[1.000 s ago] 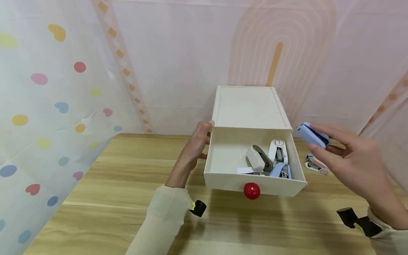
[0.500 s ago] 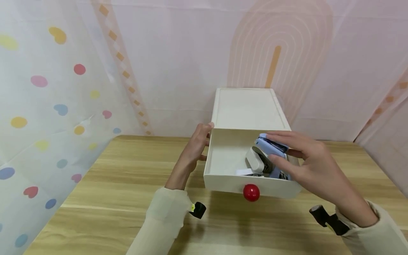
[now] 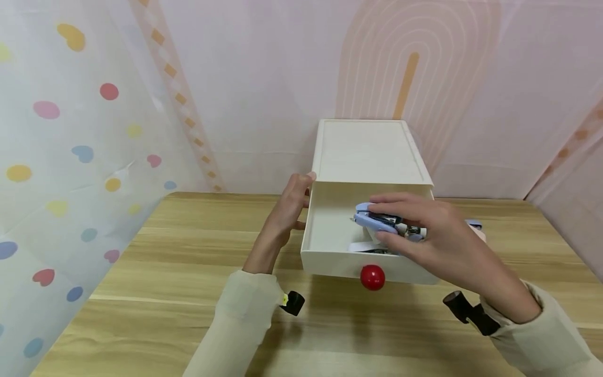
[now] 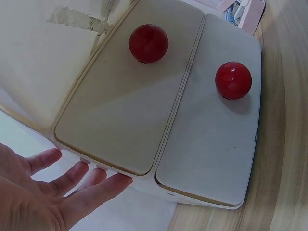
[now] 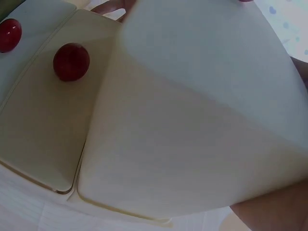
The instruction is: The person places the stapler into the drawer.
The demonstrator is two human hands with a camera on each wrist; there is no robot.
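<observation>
Right now the right hand pinches a blue stapler over the open white drawer near the table's far edge; the left hand, fingers straight, presses the drawer's left wall.

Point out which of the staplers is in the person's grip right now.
The light blue stapler, pinched in the right hand above the open drawer. The others lie loose: white ones in the drawer, one on the table behind the hand.

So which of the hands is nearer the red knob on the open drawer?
Right. The right hand holds a blue stapler just above the red knob; the left hand rests at the drawer's far left side.
</observation>
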